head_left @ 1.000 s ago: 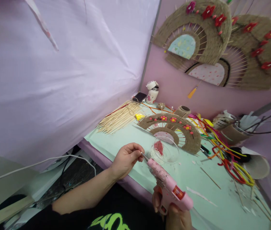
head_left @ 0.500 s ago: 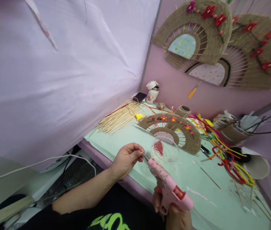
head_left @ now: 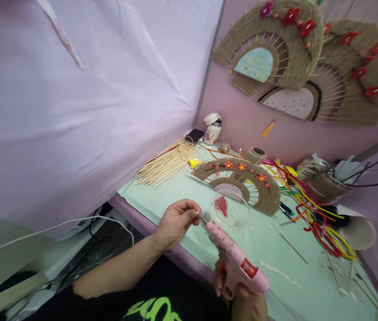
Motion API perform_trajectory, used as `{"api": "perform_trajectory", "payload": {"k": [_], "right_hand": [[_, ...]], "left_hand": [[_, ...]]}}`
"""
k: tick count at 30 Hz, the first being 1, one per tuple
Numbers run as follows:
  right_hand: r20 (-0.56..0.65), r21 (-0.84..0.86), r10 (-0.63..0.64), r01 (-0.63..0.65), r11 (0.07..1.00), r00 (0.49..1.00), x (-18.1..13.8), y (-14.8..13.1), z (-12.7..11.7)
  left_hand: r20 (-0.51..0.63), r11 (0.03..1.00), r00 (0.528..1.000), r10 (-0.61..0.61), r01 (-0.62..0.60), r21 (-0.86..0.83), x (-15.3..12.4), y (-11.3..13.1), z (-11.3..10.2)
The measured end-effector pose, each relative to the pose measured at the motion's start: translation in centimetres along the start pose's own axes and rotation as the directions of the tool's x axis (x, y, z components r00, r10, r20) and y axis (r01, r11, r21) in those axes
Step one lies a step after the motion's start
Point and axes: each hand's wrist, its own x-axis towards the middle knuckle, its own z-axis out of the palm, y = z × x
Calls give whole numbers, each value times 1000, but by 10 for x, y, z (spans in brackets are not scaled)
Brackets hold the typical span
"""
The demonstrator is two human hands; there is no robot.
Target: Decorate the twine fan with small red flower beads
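My right hand (head_left: 242, 298) grips the handle of a pink glue gun (head_left: 234, 258) at the bottom edge, its metal nozzle pointing up-left. My left hand (head_left: 175, 223) is closed in a pinch right at the nozzle tip, holding something too small to make out. Just beyond the nozzle stands a clear glass bowl (head_left: 238, 216) with small red and white bits inside. Behind the bowl lies a half-round jute fan (head_left: 265, 189) decorated with red and yellow flowers, flat on the mint-green table (head_left: 162, 200).
A bundle of bamboo skewers (head_left: 167, 165) lies at the table's far left. Coloured pipe cleaners (head_left: 312, 214), a jute spool (head_left: 255, 155), a small jar (head_left: 213, 129) and a phone (head_left: 194, 135) sit further back. Two finished fans (head_left: 296, 49) hang on the pink wall. A white cable (head_left: 58, 225) runs left.
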Motion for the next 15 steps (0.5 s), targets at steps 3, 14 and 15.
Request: {"api": "perform_trajectory", "payload": {"k": [3, 14, 15], "right_hand": [[-36, 10, -3, 3, 1000, 999, -2, 2, -1], [-109, 111, 53, -40, 993, 993, 12, -21, -15], [-135, 128, 64, -46, 991, 989, 16, -26, -21]], "left_hand": [[4, 1000, 1000, 2, -2, 1, 0, -1, -1], [-28, 987, 987, 158, -158, 22, 33, 15, -4], [-28, 977, 977, 212, -210, 45, 44, 21, -4]]}}
